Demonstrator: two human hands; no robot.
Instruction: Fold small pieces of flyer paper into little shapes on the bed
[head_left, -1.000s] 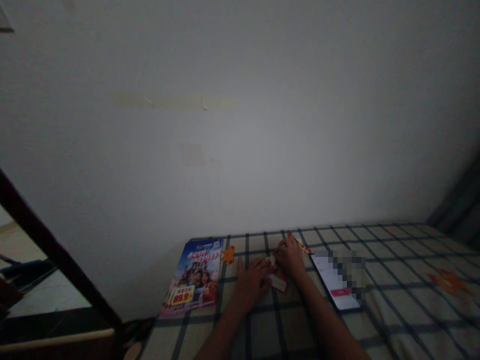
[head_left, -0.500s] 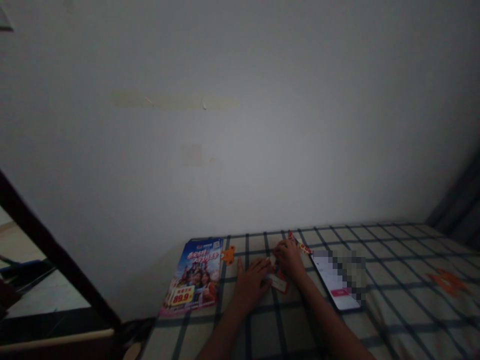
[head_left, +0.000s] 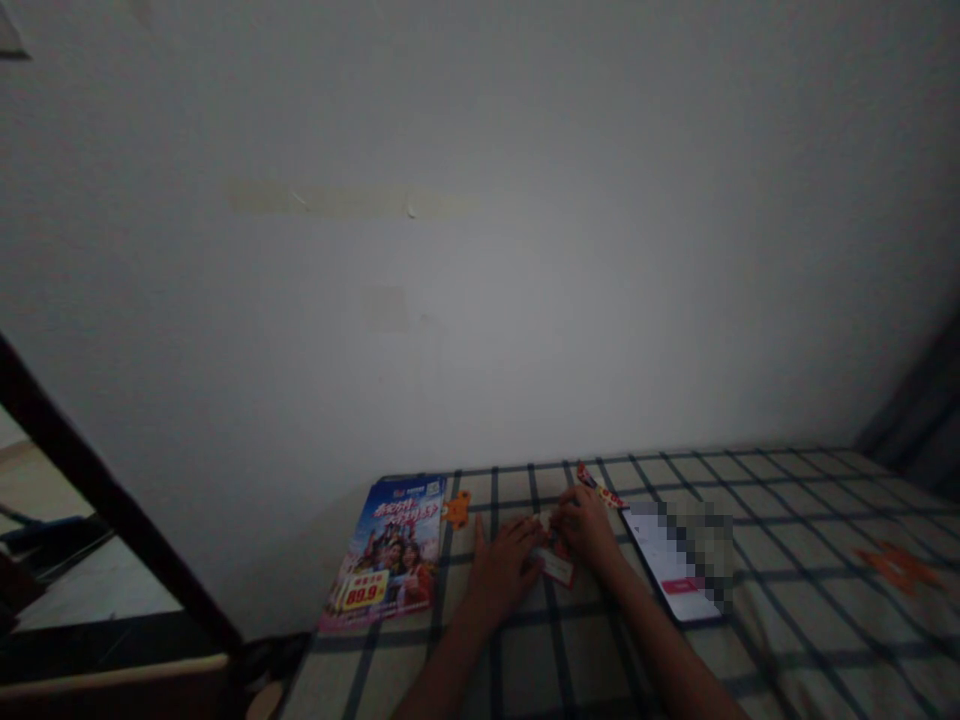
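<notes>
On the checked bed cover, a small red-and-white paper piece point(head_left: 556, 568) lies between my hands, partly covered by them. My left hand point(head_left: 504, 565) rests over its left side, fingertips and thumb pressed on the paper and the little finger sticking out. From the right, my right hand point(head_left: 586, 525) has its fingers bent and closed at the paper's upper edge. The fingertips hide how the paper is folded there. Just beyond my right hand is a red-and-yellow printed strip point(head_left: 601, 488).
A stack of blue and pink printed leaflets point(head_left: 397, 550) lies left of my hands. To the right is a phone point(head_left: 679, 580) with its screen lit, partly blurred out. The checked cover point(head_left: 795, 520) has orange bear prints. A pale wall point(head_left: 570, 250) rises behind; a dark post point(head_left: 112, 510) stands left.
My right hand has moved slightly down and toward me, showing more of the red-and-yellow strip. My left hand stays nearly in place on the paper.
</notes>
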